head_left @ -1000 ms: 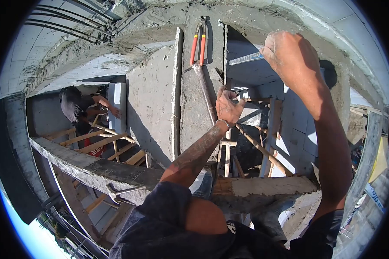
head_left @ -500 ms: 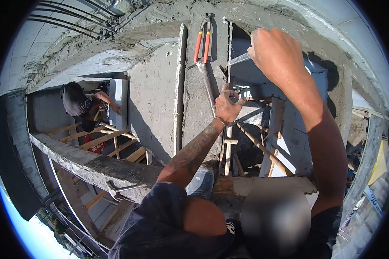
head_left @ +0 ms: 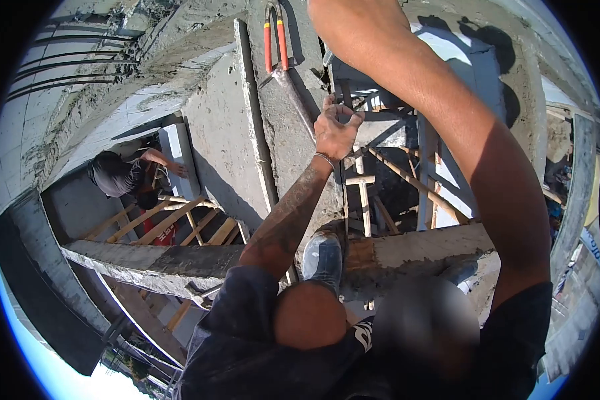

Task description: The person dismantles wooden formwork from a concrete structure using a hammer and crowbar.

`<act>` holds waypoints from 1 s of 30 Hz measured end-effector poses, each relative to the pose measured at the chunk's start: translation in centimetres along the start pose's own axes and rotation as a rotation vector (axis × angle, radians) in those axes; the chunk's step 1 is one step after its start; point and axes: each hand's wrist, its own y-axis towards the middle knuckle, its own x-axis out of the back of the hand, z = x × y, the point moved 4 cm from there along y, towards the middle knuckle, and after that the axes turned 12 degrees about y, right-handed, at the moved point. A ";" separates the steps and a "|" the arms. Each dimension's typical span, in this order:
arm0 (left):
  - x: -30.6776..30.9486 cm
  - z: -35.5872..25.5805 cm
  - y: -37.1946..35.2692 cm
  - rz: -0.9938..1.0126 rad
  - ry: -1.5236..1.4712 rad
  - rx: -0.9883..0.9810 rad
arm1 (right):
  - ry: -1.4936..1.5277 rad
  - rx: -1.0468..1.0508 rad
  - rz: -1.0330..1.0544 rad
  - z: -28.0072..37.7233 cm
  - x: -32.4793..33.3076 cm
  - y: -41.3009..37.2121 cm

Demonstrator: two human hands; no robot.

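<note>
My left hand point(head_left: 337, 133) is closed in a pinch, thumb and index tips meeting beside the inner edge of the grey concrete ledge point(head_left: 283, 143); anything between the tips is too small to make out. At the top edge my right hand point(head_left: 350, 17) is a fist, partly cut off by the frame. Below it shows the end of a grey metal tool point(head_left: 328, 56); its grip is hidden. Red-handled pliers point(head_left: 282, 47) with yellow bands lie on the ledge, beside a long grey tool handle point(head_left: 299, 103) that runs toward my left hand.
A co-worker point(head_left: 117, 175) handles a pale block point(head_left: 179, 157) at left. Timber braces point(head_left: 413, 180) cross the opening beside my left hand. A long narrow board point(head_left: 255, 113) runs along the ledge. My shoe point(head_left: 323, 257) is near a concrete beam point(head_left: 427, 247); black rebar sticks out upper left.
My right hand has moved up and left to the frame's top edge. The view has shifted and turned slightly; my left hand keeps its pinch near the ledge's edge.
</note>
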 end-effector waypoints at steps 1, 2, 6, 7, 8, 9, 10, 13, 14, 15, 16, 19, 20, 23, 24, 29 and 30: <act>-0.1 0.4 0.0 0.039 -0.033 0.041 | 0.017 0.002 -0.005 0.3 -0.6 0.0; -0.2 0.7 0.2 0.071 -0.069 0.078 | 0.028 0.005 -0.014 0.5 -1.1 0.0; 0.3 -0.1 -0.1 -0.013 0.004 0.032 | 0.056 -0.025 -0.044 -0.8 -0.8 1.4; 0.5 -0.2 0.3 -0.021 0.004 0.011 | 0.058 -0.026 -0.053 -1.0 -0.8 1.4; 0.2 0.1 0.5 -0.011 -0.015 -0.016 | 0.056 -0.023 -0.056 -0.5 -1.0 1.0; -0.4 0.6 0.8 -0.005 -0.040 -0.034 | 0.049 -0.007 -0.052 0.0 -1.5 0.5; -1.0 1.3 0.7 0.007 -0.060 -0.037 | 0.051 0.001 -0.046 0.8 -2.1 -0.1; -1.0 1.8 0.2 0.071 -0.080 0.052 | 0.105 -0.037 -0.084 -0.8 -1.5 -0.9; -0.9 1.5 0.6 0.054 -0.095 -0.025 | 0.128 -0.046 -0.106 -2.6 -0.7 -0.8; -0.5 1.1 0.3 -0.008 -0.058 -0.098 | 0.156 -0.067 -0.111 -5.0 -0.1 -0.8; -0.2 0.5 0.4 -0.002 -0.055 -0.140 | 0.165 -0.077 -0.124 -6.8 0.4 -0.9; 0.0 0.7 0.6 0.057 -0.043 -0.021 | 0.176 -0.030 -0.176 -8.8 -0.4 -1.4; 0.3 1.2 0.5 0.054 -0.035 -0.024 | 0.128 -0.104 -0.108 -9.3 -1.0 -1.4; 0.1 1.0 0.6 0.148 -0.062 -0.042 | 0.162 -0.054 0.010 -10.3 -1.2 -1.7; 0.2 1.1 0.4 0.151 -0.064 -0.043 | 0.159 -0.056 0.012 -10.6 -1.1 -2.2; 0.4 1.1 1.2 0.159 -0.034 -0.120 | 0.240 -0.250 0.041 -10.6 0.9 -3.8; 0.2 1.2 1.0 0.165 -0.012 -0.088 | 0.183 -0.257 0.089 -10.4 0.4 -3.3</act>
